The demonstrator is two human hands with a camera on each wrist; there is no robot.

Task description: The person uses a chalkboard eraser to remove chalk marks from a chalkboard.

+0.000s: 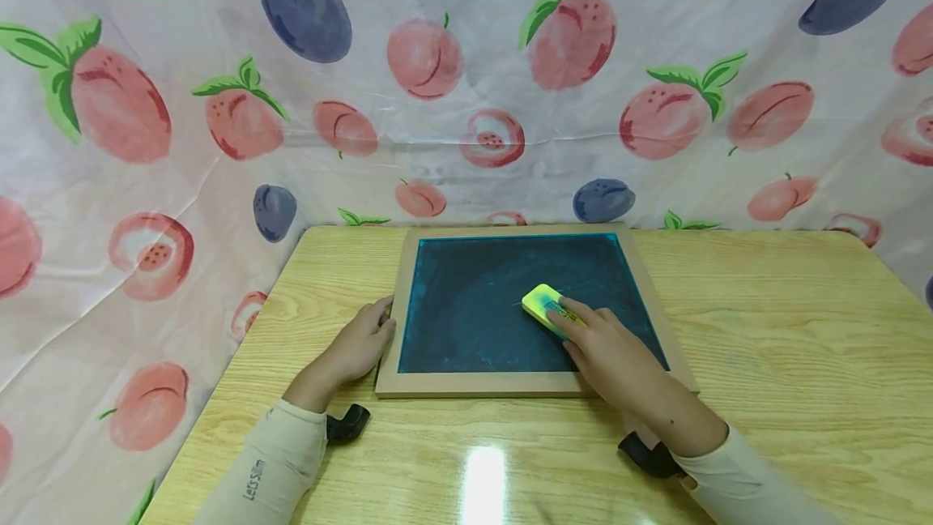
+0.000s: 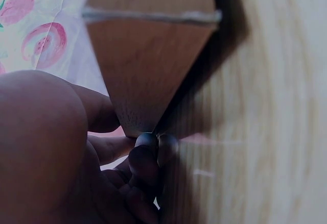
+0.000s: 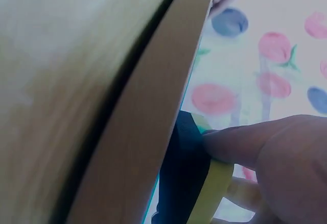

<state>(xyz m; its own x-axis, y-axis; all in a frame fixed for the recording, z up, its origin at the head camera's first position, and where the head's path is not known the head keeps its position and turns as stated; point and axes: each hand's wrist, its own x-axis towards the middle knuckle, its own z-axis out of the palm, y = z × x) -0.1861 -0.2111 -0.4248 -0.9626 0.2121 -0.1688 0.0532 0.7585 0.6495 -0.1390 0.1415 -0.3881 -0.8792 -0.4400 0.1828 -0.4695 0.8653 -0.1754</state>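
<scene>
A blackboard [image 1: 466,310] in a light wooden frame lies on the wooden table, faint pale smudges across its dark surface. My right hand [image 1: 608,355] holds a yellow board eraser [image 1: 539,298] against the right half of the board. In the right wrist view, the thumb presses the side of the eraser [image 3: 212,188], whose dark underside faces the board. My left hand [image 1: 360,343] grips the left edge of the frame. Seen from the left wrist, thumb and fingers pinch around the wooden frame [image 2: 148,55] at its far end.
The wooden table [image 1: 773,322] extends to both sides of the board. Behind it hangs a white cloth [image 1: 496,23] printed with peaches and dark plums. Black wrist mounts [image 1: 348,424] sit at both cuffs, close over the table near the board's front edge.
</scene>
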